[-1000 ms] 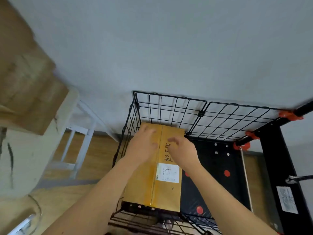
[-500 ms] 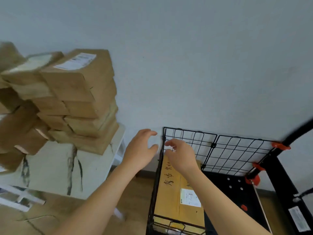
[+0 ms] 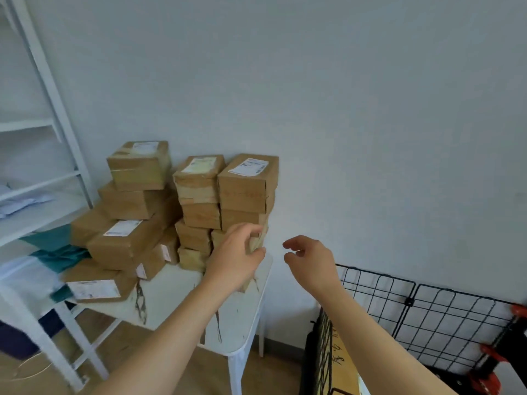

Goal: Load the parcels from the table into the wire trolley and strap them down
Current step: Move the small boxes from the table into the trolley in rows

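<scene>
While one long box (image 3: 343,369) lies in the wire trolley (image 3: 427,306), the person reaches for more parcels (image 3: 225,203) stacked on the white table (image 3: 176,292). The left hand (image 3: 235,259) curls open at the nearest stack — holding nothing. The right hand (image 3: 309,262) hangs open and empty beside it. Next they need both hands around a box — gently, or the stack may tip.

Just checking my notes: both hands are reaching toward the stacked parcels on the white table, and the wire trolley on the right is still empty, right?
Not quite. The head view shows a parcel already lying in the wire trolley. The rest stands: left hand and right hand reach toward the stacked parcels on the white table.
</scene>
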Demonstrator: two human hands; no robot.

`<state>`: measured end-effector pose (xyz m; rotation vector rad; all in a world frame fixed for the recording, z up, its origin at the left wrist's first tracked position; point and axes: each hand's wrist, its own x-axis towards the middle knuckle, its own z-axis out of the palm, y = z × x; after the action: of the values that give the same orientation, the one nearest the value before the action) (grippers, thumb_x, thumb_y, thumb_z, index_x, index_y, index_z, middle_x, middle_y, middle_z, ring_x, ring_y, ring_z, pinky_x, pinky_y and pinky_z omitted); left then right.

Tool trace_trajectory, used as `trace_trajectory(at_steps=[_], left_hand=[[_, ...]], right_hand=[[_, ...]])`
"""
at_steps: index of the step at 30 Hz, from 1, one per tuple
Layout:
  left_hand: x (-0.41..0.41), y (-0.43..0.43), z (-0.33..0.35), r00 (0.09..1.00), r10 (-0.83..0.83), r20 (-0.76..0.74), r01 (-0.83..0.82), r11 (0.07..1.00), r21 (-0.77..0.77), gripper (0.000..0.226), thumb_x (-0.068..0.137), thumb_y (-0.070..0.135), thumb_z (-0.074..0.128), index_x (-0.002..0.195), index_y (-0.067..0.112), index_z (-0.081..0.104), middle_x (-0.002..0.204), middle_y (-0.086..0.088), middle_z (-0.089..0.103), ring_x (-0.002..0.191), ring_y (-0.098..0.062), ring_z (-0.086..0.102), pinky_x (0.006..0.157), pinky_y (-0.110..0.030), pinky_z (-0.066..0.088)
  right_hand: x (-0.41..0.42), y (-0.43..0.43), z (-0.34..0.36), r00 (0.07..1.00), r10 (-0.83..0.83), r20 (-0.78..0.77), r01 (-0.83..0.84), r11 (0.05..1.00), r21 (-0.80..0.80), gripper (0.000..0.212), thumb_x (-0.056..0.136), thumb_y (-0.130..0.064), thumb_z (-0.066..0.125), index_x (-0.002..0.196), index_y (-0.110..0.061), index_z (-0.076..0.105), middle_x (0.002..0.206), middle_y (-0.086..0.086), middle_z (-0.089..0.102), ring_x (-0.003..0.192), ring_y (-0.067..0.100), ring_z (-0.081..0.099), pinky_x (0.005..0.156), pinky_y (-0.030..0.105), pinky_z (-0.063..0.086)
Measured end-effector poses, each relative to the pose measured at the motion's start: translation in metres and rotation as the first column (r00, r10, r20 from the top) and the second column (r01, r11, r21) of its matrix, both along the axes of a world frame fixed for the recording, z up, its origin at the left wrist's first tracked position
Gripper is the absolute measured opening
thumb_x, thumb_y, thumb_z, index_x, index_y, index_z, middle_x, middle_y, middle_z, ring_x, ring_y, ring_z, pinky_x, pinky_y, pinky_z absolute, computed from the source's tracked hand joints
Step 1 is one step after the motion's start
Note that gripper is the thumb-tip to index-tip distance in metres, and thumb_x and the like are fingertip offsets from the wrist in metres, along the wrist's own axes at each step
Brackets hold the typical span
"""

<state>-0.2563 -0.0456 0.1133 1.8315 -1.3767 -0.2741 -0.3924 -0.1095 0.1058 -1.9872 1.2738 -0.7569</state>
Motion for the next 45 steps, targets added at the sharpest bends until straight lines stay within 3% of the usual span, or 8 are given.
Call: trace_trajectory(at_steps=[4, 15, 21, 25, 31, 37, 42, 45], left_hand=[[0.037, 0.025, 0.012, 0.999, 0.045, 0.001, -0.045, 0.999, -0.029, 0.038, 0.090, 0.024, 0.058, 0.127, 0.031, 0.052, 0.134, 0.014, 0.045, 0.121, -0.004, 0.045, 0.093, -0.023, 0.038], [0.139, 0.039, 0.033, 0.978, 0.199, -0.057, -0.205, 0.971, -0.123, 0.037, 0.091, 0.026, 0.058, 0.126, 0.033, 0.050, 0.133, 0.014, 0.045, 0.117, 0.000, 0.044, 0.088, -0.023, 0.037], [0.216, 0.018, 0.047, 0.948, 0.298, -0.107, -0.313, 0.934, -0.174, 0.042, 0.091, 0.030, 0.057, 0.132, 0.028, 0.046, 0.135, 0.011, 0.048, 0.118, -0.004, 0.046, 0.093, -0.022, 0.036], [0.269, -0.005, 0.060, 0.912, 0.362, -0.193, -0.396, 0.899, -0.188, 0.043, 0.091, 0.033, 0.057, 0.132, 0.030, 0.046, 0.136, 0.010, 0.048, 0.123, -0.008, 0.045, 0.102, -0.033, 0.038], [0.336, -0.039, 0.067, 0.868, 0.426, -0.255, -0.476, 0.858, -0.190, 0.045, 0.093, 0.031, 0.055, 0.135, 0.025, 0.042, 0.139, 0.006, 0.044, 0.128, -0.012, 0.041, 0.098, -0.029, 0.034], [0.406, -0.064, 0.065, 0.860, 0.397, -0.321, -0.455, 0.881, -0.127, 0.050, 0.093, 0.033, 0.054, 0.139, 0.022, 0.038, 0.144, 0.001, 0.040, 0.132, -0.016, 0.038, 0.105, -0.035, 0.033], [0.459, -0.091, 0.061, 0.774, 0.326, -0.543, -0.404, 0.915, -0.027, 0.054, 0.091, 0.041, 0.055, 0.139, 0.020, 0.040, 0.144, -0.001, 0.040, 0.131, -0.021, 0.039, 0.103, -0.035, 0.032], [0.487, -0.107, 0.055, 0.706, 0.300, -0.642, -0.359, 0.932, 0.041, 0.059, 0.087, 0.048, 0.058, 0.137, 0.021, 0.042, 0.142, -0.001, 0.042, 0.130, -0.023, 0.040, 0.110, -0.043, 0.031]], right_hand=[[0.038, 0.019, 0.019, 0.999, 0.032, 0.026, -0.031, 0.999, -0.026, 0.031, 0.087, -0.014, 0.051, 0.113, -0.021, 0.065, 0.118, -0.002, 0.062, 0.094, 0.011, 0.057, 0.079, 0.023, 0.045], [0.150, 0.019, 0.060, 0.969, 0.228, 0.092, -0.224, 0.973, -0.051, 0.028, 0.090, -0.015, 0.053, 0.114, -0.021, 0.066, 0.117, -0.003, 0.064, 0.107, 0.012, 0.057, 0.087, 0.023, 0.046], [0.235, -0.014, 0.071, 0.921, 0.316, 0.229, -0.328, 0.944, 0.016, 0.029, 0.092, -0.016, 0.053, 0.120, -0.020, 0.061, 0.115, -0.004, 0.061, 0.088, 0.005, 0.054, 0.063, 0.008, 0.040], [0.298, -0.039, 0.080, 0.901, 0.327, 0.284, -0.353, 0.935, 0.042, 0.033, 0.093, -0.020, 0.052, 0.126, -0.020, 0.054, 0.114, -0.003, 0.059, 0.097, 0.010, 0.051, 0.084, 0.023, 0.042], [0.376, -0.077, 0.086, 0.907, 0.316, 0.279, -0.353, 0.931, 0.092, 0.039, 0.093, -0.021, 0.050, 0.132, -0.021, 0.048, 0.123, -0.001, 0.057, 0.096, 0.011, 0.049, 0.085, 0.024, 0.041], [0.428, -0.107, 0.088, 0.933, 0.205, 0.295, -0.258, 0.954, 0.154, 0.045, 0.097, -0.019, 0.044, 0.141, -0.023, 0.034, 0.086, -0.009, 0.045, 0.082, 0.012, 0.045, 0.079, 0.027, 0.040], [0.461, -0.127, 0.087, 0.945, 0.060, 0.320, -0.143, 0.959, 0.243, 0.050, 0.098, -0.024, 0.045, 0.145, -0.022, 0.029, 0.109, 0.000, 0.052, 0.081, 0.012, 0.046, 0.079, 0.028, 0.040], [0.478, -0.142, 0.084, 0.953, -0.027, 0.300, -0.087, 0.928, 0.361, 0.056, 0.097, -0.031, 0.047, 0.147, -0.020, 0.025, 0.137, 0.007, 0.045, 0.115, 0.023, 0.048, 0.092, 0.034, 0.041]])
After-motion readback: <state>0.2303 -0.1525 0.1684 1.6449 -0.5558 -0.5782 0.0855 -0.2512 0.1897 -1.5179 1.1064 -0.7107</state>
